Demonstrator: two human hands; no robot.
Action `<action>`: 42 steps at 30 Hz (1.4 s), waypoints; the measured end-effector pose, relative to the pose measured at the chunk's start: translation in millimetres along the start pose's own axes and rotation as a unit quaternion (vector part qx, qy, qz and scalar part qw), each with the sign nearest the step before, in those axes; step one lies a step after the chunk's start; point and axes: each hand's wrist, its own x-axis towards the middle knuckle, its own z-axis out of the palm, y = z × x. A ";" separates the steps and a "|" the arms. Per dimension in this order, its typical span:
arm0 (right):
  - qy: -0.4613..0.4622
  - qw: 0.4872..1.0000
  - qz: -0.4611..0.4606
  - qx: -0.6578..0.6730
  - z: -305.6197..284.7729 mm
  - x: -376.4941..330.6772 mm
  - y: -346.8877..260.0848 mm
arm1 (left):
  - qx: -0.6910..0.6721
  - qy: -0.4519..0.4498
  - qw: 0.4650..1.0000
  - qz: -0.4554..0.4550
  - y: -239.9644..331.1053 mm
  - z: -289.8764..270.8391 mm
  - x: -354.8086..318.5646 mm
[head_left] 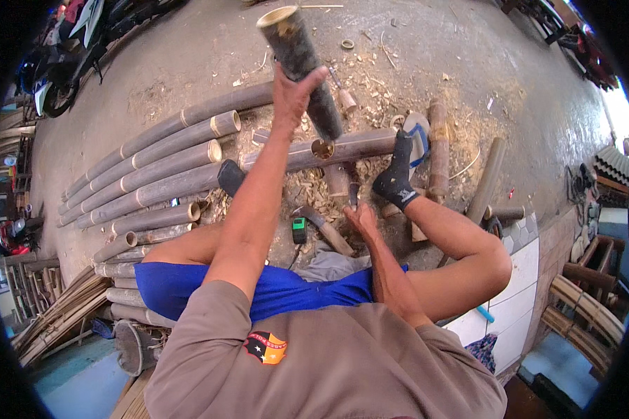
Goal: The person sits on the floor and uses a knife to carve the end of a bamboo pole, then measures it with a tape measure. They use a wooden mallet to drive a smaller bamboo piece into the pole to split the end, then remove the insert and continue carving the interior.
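A thick, dark length of bamboo is raised at a slant in my left hand, its pale hollow end uppermost. Its lower end stands close by a round hole cut in a long bamboo pole on the floor; I cannot tell whether they touch. My right hand, lower down between my legs, is closed round a narrow dark tool whose kind I cannot make out. My socked right foot rests against the pole, beside a sandal.
Several long bamboo poles lie to the left. Wood shavings cover the floor around a wooden-handled tool. A curved tool and a green-and-black tape measure lie near my lap. Motorbikes stand far left.
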 end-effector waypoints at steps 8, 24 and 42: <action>-0.024 0.999 0.032 -0.018 4.3 6.6 -2.2 | 0.016 -0.017 0.999 0.047 4.4 -13.7 -49.5; -0.004 0.999 0.026 -0.037 -3.1 2.8 -5.9 | 0.078 -0.088 0.993 -0.001 -0.7 -8.2 -65.4; -0.100 0.992 0.031 -0.068 -75.4 -30.1 -98.9 | 0.126 -0.098 0.936 -0.314 -131.8 42.1 47.0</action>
